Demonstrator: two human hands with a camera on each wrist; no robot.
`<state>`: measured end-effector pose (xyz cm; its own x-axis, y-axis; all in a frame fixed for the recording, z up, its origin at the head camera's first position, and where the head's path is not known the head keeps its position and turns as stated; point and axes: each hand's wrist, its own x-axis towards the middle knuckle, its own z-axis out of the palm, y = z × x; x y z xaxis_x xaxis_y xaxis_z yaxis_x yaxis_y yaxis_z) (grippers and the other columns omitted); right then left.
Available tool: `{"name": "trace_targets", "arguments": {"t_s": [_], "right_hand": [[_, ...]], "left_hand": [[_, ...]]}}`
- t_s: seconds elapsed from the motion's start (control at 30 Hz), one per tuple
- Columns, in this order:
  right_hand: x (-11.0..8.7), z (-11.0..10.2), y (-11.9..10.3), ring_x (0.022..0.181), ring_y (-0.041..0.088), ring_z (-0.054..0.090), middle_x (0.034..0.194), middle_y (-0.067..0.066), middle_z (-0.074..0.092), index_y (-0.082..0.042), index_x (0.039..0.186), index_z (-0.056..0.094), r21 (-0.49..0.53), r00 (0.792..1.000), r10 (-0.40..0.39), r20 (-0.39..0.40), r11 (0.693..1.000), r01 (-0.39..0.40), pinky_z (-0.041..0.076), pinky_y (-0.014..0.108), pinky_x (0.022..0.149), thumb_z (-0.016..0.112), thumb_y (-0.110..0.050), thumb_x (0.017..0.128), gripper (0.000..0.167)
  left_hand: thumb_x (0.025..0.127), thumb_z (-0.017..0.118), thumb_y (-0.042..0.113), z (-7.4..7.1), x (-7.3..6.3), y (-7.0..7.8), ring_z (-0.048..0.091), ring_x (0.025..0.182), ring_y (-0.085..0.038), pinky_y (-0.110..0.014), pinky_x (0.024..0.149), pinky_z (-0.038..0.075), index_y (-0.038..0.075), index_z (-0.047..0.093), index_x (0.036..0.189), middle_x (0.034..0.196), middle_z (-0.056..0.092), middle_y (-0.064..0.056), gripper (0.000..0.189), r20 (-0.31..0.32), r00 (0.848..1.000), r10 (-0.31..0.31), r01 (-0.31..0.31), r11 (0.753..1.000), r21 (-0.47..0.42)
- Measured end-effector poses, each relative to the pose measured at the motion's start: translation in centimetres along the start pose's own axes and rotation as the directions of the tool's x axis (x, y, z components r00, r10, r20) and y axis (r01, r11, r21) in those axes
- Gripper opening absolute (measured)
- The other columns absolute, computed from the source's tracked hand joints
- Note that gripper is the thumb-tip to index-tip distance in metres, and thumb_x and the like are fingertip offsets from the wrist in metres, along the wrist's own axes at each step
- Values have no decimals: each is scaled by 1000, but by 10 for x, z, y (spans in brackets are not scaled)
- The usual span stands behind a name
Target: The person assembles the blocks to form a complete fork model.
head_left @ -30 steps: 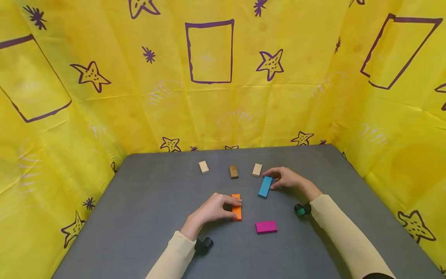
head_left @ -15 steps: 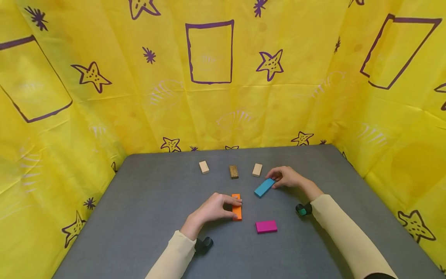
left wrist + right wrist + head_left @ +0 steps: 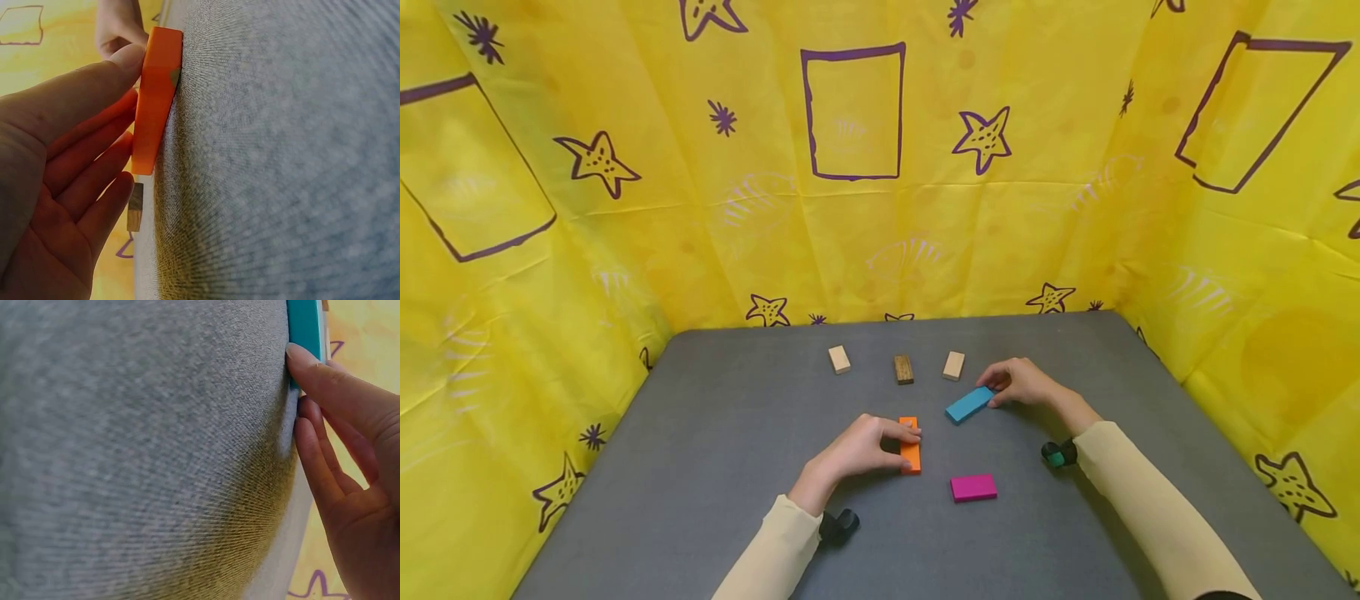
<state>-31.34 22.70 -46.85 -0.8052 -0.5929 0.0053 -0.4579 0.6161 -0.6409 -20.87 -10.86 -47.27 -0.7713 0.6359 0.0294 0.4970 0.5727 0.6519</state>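
Blue and oblong, a flat block slants from the right hand.

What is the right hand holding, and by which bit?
The blue block: the right hand pinches it between thumb and fingers at its right end.

The left arm and right arm slant forward and inward. The left hand pinches, thumb opposite fingers; the right hand pinches too, lower fingers apparently bent.
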Motion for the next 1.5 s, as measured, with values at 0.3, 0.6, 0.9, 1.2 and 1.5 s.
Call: {"name": "trace_targets", "arguments": {"t_s": [0.3,0.6,0.9,1.2,1.5], "right_hand": [[-6,2,1,92,18,66,101,3,71,-14,103,72,4,1000,-7,-20,1000,7,55,34,82,81,-20,74,31],[-10,6,-1,85,12,65,97,1,72,-14,100,73,12,999,13,-48,1000,-12,55,29,78,83,-24,71,32],[-10,11,-9,82,9,64,93,-3,71,-17,98,73,1,998,11,-64,1000,-11,55,25,76,84,-31,69,34],[-5,13,-22,81,9,64,92,-3,72,-14,96,73,-24,996,-19,-83,1000,17,54,24,74,84,-32,69,35],[5,20,-35,80,8,64,89,-5,71,-15,95,72,-32,995,-30,-96,999,27,53,24,73,85,-33,68,35]], "left_hand": [[78,77,34,-1,1,-2,59,112,-3,-27,97,47,25,69,118,116,65,18,41,-2,1000,5,-5,1000,5],[78,78,33,-2,0,-1,59,112,-3,-27,97,47,25,69,118,116,65,17,41,-1,1000,7,-7,1000,16],[78,77,32,-2,-1,0,58,113,-4,-28,98,47,25,69,118,115,65,18,42,1,1000,-4,4,1000,6],[78,78,32,-1,0,0,59,112,-3,-27,97,47,25,69,117,114,66,19,41,-1,1000,-5,5,1000,5],[78,78,34,-1,1,-1,60,109,-2,-27,96,48,25,70,117,112,66,19,41,3,1000,-3,3,1000,4]]}}
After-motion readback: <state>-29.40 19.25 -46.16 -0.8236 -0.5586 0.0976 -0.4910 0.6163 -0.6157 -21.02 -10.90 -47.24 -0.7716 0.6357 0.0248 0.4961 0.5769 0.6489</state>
